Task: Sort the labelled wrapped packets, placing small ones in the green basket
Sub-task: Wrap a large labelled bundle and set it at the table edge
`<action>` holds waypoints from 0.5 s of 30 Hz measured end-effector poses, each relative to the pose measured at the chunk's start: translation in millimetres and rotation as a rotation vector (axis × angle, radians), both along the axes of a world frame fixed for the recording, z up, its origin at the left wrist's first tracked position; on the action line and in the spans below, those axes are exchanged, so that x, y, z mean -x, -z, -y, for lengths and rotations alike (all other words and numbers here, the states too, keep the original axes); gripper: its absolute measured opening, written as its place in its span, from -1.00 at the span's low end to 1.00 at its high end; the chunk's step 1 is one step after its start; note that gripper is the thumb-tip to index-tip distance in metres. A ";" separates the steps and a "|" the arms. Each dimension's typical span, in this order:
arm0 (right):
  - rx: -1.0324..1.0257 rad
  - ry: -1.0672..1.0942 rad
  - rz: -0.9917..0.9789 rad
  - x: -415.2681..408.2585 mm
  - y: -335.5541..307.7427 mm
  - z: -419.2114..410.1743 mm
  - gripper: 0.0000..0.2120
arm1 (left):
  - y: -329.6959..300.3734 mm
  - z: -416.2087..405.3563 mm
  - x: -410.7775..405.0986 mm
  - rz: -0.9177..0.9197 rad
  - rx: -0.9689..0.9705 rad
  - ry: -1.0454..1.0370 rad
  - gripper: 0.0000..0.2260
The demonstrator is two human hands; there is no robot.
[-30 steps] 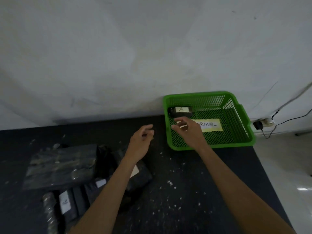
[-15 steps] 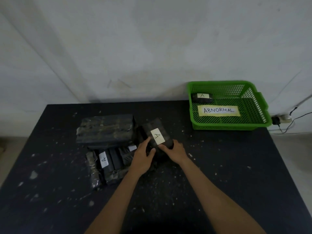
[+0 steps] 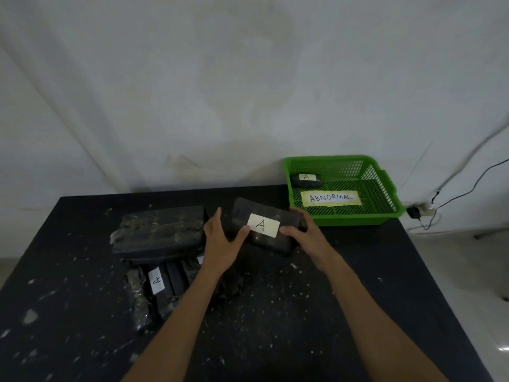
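A big black wrapped packet with a white paper label marked "A" [image 3: 264, 226] is held up between two hands, just over the dark speckled table [image 3: 275, 312]. Its long side runs from left to right, with the right end dipping a little toward the person. The label faces up, and the letter stands the right way for the person to read.

The left hand [image 3: 220, 241] grips the left end, thumb on top next to the label, fingers up along the side. The right hand [image 3: 308, 235] grips the right end, thumb on top and fingers curled round the far edge. Both hands squeeze the packet from its ends.

To the left lies a wide flat black wrapped packet [image 3: 159, 230], on top of more packets. In front of that lies a small dark packet with a white label [image 3: 158, 282], turned sideways.

To the right, close to the held packet, sits the green plastic mesh basket [image 3: 385, 188] at the back corner of the table. Inside it are a small black packet marked "A" [image 3: 305, 180] in the far left corner and a white paper strip reading "ABNORMAL" [image 3: 330, 197]. Behind the basket, black cables [image 3: 454, 194] run along a pale wall [image 3: 248, 78].
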State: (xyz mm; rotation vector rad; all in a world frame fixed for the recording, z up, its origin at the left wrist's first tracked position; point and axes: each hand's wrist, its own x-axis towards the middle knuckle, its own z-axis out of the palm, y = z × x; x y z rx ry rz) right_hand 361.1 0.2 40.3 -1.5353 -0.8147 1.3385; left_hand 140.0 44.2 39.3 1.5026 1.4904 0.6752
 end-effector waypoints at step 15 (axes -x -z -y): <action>-0.302 0.094 0.164 31.8 -93.6 2.1 -0.17 | -99.7 -22.0 4.6 0.156 -0.251 0.144 -0.31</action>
